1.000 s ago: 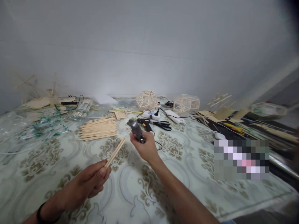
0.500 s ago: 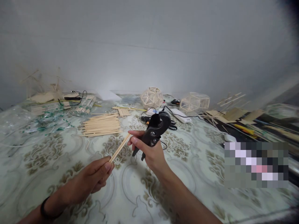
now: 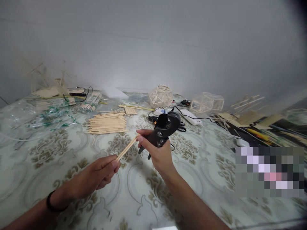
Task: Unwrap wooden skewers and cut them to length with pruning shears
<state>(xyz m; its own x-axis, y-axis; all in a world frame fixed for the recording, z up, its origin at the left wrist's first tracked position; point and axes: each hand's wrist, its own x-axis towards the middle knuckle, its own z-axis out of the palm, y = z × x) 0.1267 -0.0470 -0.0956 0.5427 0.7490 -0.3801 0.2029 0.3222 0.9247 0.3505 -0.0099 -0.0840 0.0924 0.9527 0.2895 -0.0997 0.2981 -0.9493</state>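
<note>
My left hand (image 3: 98,174) pinches the near end of two thin wooden sticks (image 3: 127,147) held together, which slant up and to the right above the table. My right hand (image 3: 158,153) is wrapped round a black hand cutter (image 3: 163,129), its round head pointing up and its handles down. The tip of the right thumb touches the far end of the sticks. A black band sits on my left wrist.
A pile of loose wooden sticks (image 3: 107,123) lies behind my hands on the patterned tablecloth (image 3: 59,150). Further back are two stick polyhedron frames (image 3: 161,95), (image 3: 207,102), a white power strip (image 3: 189,116) with black cables, scissors and stick scraps at right.
My right hand turned the black cutter upright and brought it against the far end of the sticks. Both hands shifted slightly right in view.
</note>
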